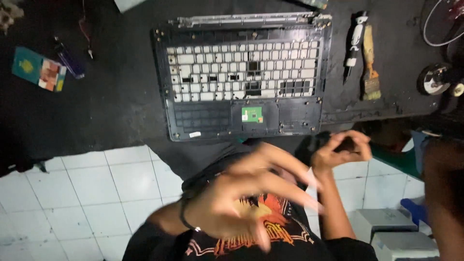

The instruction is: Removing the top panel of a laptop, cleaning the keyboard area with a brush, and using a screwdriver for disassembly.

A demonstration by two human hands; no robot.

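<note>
Head view: the left hand [241, 193] hangs blurred above the lap, fingers spread wide, holding nothing. The right hand [338, 150] is curled around a dark object [316, 142] at the edge of the black table [111, 96]; what it is cannot be told. Just beyond both hands lies an upturned laptop shell [244, 79] with 1 small green board [252, 114]. Right of it lie a brush [370, 63] and a black-and-white tool [355, 43]; far left, a lighter [68, 58] and a small packet [38, 68].
</note>
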